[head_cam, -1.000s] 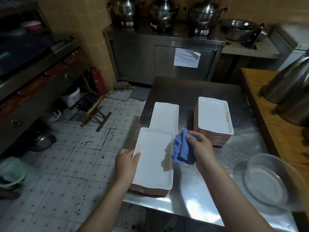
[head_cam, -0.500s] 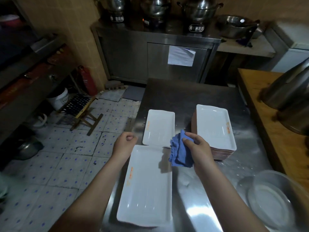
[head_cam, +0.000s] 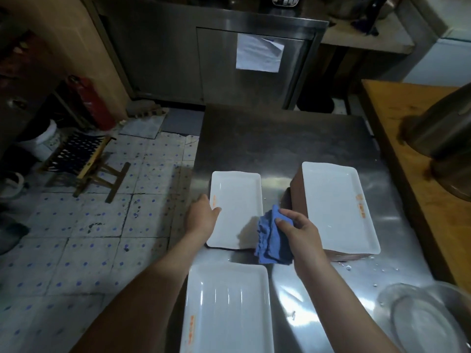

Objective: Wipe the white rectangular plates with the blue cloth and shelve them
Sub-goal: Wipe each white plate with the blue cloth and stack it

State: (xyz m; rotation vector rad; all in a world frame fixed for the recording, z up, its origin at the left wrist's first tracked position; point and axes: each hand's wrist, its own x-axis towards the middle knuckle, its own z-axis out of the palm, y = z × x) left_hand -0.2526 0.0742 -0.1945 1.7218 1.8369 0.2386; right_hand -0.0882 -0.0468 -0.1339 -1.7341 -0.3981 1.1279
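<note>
Brushed steel table (head_cam: 280, 138), glossy white rectangular plates (head_cam: 237, 200), crumpled blue cloth (head_cam: 270, 240).

We count three white rectangular plate tops on the one steel table (head_cam: 280, 143): the far-left plate (head_cam: 237, 200), the near plate (head_cam: 229, 314) and the one crowning the right-hand stack (head_cam: 336, 207), whose brown-edged layers beneath we cannot number. We see one blue cloth (head_cam: 272, 240) and two hands, the left hand (head_cam: 201, 219) and the right hand (head_cam: 300, 233). Beyond those we tally one clear bowl (head_cam: 428, 322), one red fire extinguisher (head_cam: 94, 103), one folding stool (head_cam: 86, 159), one white bucket (head_cam: 46, 138) and one sheet of paper (head_cam: 257, 53).
</note>
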